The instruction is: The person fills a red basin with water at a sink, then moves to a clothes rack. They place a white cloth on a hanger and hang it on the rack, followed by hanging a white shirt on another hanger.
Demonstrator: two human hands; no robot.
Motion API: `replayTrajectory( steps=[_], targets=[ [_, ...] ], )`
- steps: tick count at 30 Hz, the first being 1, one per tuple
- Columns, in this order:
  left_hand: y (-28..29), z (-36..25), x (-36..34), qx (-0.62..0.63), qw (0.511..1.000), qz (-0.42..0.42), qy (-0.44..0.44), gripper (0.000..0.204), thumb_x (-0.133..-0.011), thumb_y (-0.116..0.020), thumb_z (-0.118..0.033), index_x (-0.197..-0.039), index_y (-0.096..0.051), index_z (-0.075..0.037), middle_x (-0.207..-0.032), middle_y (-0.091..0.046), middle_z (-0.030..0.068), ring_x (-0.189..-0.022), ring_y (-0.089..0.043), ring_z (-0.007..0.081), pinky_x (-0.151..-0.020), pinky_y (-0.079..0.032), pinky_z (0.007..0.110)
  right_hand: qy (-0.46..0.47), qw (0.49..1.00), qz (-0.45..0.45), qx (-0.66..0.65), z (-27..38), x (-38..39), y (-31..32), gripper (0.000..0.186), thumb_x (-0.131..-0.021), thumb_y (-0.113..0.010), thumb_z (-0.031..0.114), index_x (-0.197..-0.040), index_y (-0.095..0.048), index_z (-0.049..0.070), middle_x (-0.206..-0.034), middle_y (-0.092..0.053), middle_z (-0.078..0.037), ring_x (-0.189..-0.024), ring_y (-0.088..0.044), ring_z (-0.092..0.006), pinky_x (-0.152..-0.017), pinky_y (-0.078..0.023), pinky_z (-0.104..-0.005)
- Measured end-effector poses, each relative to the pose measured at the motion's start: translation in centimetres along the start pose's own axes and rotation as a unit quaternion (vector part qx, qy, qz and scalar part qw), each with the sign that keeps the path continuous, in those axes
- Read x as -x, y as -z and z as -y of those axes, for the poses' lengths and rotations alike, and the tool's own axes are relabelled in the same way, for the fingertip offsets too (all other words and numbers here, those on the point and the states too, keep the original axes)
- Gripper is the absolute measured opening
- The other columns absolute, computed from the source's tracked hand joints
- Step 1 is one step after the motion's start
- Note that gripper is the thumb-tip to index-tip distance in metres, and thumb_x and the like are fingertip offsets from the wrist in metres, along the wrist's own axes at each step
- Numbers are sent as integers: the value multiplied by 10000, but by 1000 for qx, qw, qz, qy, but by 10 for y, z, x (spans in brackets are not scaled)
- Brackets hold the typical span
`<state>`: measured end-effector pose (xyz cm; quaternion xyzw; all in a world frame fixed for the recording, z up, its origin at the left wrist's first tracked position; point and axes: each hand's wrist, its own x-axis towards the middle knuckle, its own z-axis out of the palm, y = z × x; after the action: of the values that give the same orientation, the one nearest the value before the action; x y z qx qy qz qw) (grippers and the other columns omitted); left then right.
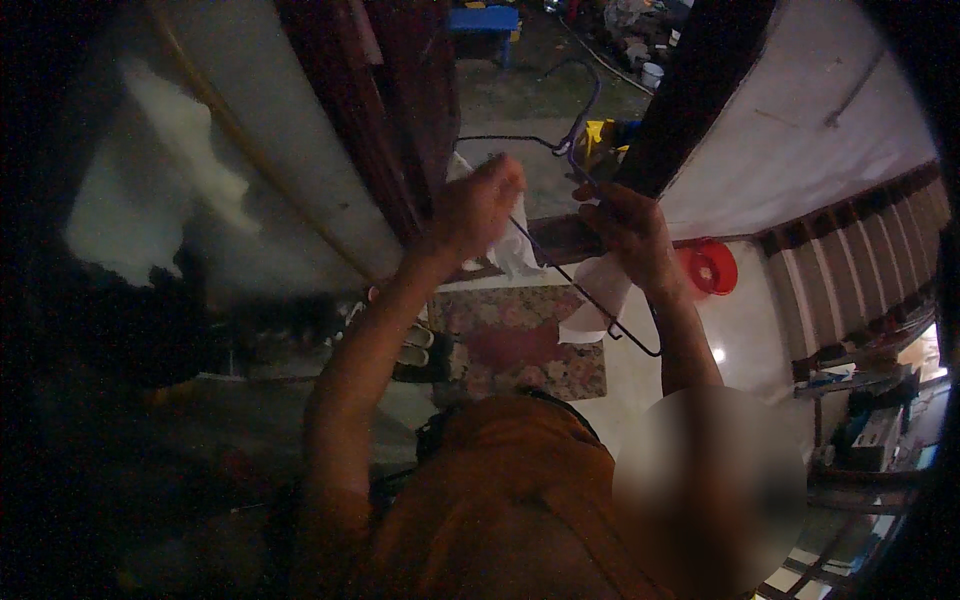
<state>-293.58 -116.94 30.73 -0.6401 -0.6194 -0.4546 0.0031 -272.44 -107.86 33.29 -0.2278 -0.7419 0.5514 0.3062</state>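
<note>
Both arms are raised in front of the camera, and the work in hand is a white cloth (520,245) being fitted to a thin wire hanger (585,290).

The left hand (478,205) is balled into a fist, its fingers closed on a bunch of the white cloth; cloth shows just above the knuckles and hangs out below the heel of the hand. The right hand (625,225) is curled around the hanger near its neck, fingers closed on the wire, with the purple hook (580,115) rising just above the fingertips. From under the right fingers the hanger's wire runs down and away to a lower corner well below the wrist, and a second pale fold of the cloth (600,295) hangs beside that wire, just under the right palm.

Judging from this, the job looks partway through. The hanger is already in hand and some cloth seems to lie along or over one arm of the wire, so the threading has started. What is left, as far as one can tell, is the part the left fingers hold: it is gathered in the fist, not spread on the wire. Whether the cloth truly sits over the bar or only hangs against it cannot be told in the dim light. The hook is touching nothing visible, so the hanging itself is not yet done.

Far below the hands lie a flowered rug (520,345) and a red plastic basin (710,267) on the pale floor.
</note>
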Motion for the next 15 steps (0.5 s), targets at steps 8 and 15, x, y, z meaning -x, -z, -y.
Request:
replayTrajectory(
  steps=[8,15],
  targets=[
    [-1,-8,112,-114,961,105,-231,148,-739,-623,-140,-881,-588,-118,-789,-554,82,-721,-612,254,-560,-494,360,25,990,-20,135,14,-8,-2,181,-852,-588,65,-1024,-645,61,-886,-676,-90,-754,-621,-142,-693,-498,-305],
    [-11,68,109,42,998,-37,-19,113,-850,-593,-170,-900,-600,-68,-839,-577,72,-729,-551,214,-685,-452,313,10,998,32,51,39,8,-9,203,-867,-565,3,-1063,-619,4,-885,-624,-28,-840,-551,-93,-774,-454,-247]
  ],
)
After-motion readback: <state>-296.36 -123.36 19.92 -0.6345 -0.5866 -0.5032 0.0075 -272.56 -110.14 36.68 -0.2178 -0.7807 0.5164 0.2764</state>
